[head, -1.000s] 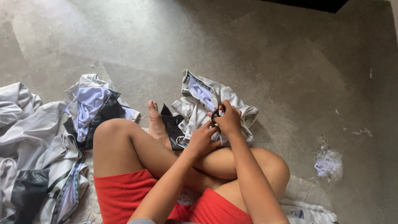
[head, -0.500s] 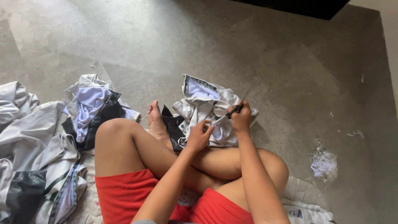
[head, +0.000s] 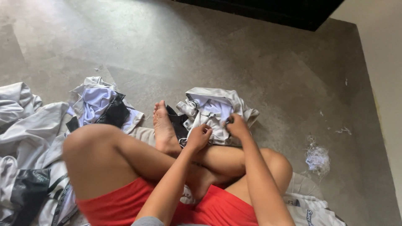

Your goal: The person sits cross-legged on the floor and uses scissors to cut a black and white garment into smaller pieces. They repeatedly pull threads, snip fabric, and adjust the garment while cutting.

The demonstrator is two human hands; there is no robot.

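While the person sits cross-legged on the grey floor (head: 251, 62), both hands rest on a crumpled white and grey garment (head: 211, 109) lying just beyond the bare foot (head: 162, 125), near the middle of the scene. The left hand (head: 199, 137) has its grip clenched on the near edge of the garment, knuckles up. The right hand (head: 237, 126) pinches the cloth just to the right of it; half a second ago this hand was raised a little higher and farther right, holding a thin dark tool that stuck out toward the garment, and now it has dropped closer to the left hand, with only a small dark bit showing at the fingertips, so I cannot tell whether the tool is still in its grip. The garment itself lies where it was. To the left, a heap of white, lilac and black clothes (head: 98, 109) sits well apart from the hands, and to the right, a small tuft of thread scraps (head: 317, 158) lies on the floor.
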